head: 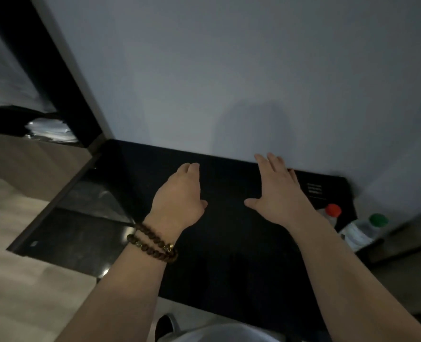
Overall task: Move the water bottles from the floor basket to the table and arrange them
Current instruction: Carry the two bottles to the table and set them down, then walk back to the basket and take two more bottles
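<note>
Both my hands hover over a black table (229, 255) that stands against a grey wall. My left hand (181, 196) is held out with its fingers bent loosely downward and holds nothing; a beaded bracelet circles its wrist. My right hand (276, 188) is spread flat with straight fingers, also holding nothing. At the table's right end a clear water bottle with a red cap (333, 212) is partly hidden behind my right forearm. A second clear bottle with a green cap (363, 230) sits just right of it, leaning. The floor basket is out of view.
A dark-framed mirror or glass panel (63, 99) runs along the table's left side. Pale wooden floor (19, 280) lies at the lower left. A small black panel with white lines (314, 188) sits near the table's back right corner.
</note>
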Demonstrator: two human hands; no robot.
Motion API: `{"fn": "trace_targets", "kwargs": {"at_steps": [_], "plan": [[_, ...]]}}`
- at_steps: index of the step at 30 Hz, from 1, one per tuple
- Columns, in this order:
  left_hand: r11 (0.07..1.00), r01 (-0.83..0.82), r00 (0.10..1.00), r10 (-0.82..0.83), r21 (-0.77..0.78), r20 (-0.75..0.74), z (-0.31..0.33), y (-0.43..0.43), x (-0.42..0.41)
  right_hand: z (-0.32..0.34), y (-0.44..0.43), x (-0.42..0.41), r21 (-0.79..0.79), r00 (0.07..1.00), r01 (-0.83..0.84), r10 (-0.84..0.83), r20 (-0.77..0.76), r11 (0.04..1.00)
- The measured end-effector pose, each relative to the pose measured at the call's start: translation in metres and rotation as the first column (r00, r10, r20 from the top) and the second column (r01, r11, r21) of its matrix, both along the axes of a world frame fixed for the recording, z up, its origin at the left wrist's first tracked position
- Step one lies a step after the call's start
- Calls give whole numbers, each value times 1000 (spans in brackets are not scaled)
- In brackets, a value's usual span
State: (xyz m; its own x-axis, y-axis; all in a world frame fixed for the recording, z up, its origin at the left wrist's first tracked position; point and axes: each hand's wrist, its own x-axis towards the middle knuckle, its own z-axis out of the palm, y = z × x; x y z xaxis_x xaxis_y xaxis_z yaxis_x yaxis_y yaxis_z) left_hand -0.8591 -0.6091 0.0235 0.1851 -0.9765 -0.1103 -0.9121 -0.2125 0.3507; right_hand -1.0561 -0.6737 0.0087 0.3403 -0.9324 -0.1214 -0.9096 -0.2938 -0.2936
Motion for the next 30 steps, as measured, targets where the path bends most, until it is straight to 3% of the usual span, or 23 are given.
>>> {"fn": "trace_targets", "kwargs": {"at_steps": [10,18,22,30], "plan": [[996,-53,996,48,74,73,-18,14,171,-12,17,177,58,981,-72,81,-176,996],[981,-165,985,158,103,70,-27,28,246,-14,21,264,130,954,-169,196,-227,977],[960,-263,963,256,101,81,-31,44,270,-22,17,299,130,928,-300,321,-187,945],[849,-520,853,510,94,114,-27,141,318,-30,38,392,188,791,-601,612,-1,777]]}}
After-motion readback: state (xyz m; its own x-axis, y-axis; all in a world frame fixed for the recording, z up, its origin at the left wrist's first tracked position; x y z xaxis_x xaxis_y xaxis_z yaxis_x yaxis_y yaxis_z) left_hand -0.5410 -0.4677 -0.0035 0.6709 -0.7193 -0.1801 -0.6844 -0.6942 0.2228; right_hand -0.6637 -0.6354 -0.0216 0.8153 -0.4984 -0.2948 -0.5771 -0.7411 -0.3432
